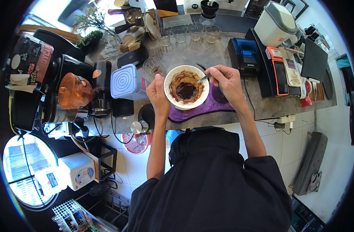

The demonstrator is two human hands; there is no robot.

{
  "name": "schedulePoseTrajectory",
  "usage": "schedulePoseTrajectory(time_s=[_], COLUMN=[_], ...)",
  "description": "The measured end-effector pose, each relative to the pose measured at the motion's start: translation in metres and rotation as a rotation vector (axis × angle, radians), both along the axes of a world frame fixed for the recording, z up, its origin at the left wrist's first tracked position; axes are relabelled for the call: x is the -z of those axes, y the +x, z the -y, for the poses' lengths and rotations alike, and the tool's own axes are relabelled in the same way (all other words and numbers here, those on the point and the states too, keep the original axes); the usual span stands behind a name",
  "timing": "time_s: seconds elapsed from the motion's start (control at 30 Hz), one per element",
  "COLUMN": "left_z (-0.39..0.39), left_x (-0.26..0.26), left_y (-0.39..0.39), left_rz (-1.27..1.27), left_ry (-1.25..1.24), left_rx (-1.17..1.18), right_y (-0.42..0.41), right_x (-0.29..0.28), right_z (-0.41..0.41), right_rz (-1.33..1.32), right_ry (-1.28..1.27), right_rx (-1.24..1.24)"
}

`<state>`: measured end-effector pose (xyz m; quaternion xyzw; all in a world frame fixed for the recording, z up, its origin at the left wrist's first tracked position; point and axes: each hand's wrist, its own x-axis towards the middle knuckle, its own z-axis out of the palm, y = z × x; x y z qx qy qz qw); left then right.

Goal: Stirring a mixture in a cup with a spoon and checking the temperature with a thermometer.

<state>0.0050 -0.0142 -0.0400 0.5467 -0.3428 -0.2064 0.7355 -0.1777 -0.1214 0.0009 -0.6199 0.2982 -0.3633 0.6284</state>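
A white bowl (pixel 205 95) with ribbed inner walls is tilted towards me over the counter, its inside smeared with a dark brown mixture (pixel 186 90) that pools at the bottom. My left hand (pixel 159 97) grips its left rim, thumb up along the side. Pinched in my right hand (pixel 226 81) is a spoon (pixel 205 77) with a dark handle; its tip reaches into the bowl. Beneath the bowl lies a purple cloth mat (pixel 191 115) with a dark edge. Just behind my left hand stands a clear glass (pixel 152 66) with some brown residue.
A lidded container (pixel 124 82), a black grinder (pixel 101 87) and an orange hopper (pixel 75 91) stand at left. Several glasses (pixel 179 34) line the back. At right are a receipt printer (pixel 245 56), an orange card terminal (pixel 278 72) and a cable (pixel 248 94) running over the counter edge.
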Motion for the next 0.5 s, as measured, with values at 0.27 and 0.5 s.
schedulePoseTrajectory(time_s=[0.27, 0.5], left_z=[0.0, -0.003], left_x=[0.009, 0.003], left_y=[0.002, -0.002], left_rz=[-0.044, 0.005], left_ry=[0.013, 0.01], left_rx=[0.008, 0.012], right_y=[-0.008, -0.004], right_x=[-0.034, -0.032], right_z=[-0.006, -0.011], right_rz=[0.12, -0.087], right_ry=[-0.042, -0.315], right_rx=[-0.008, 0.019])
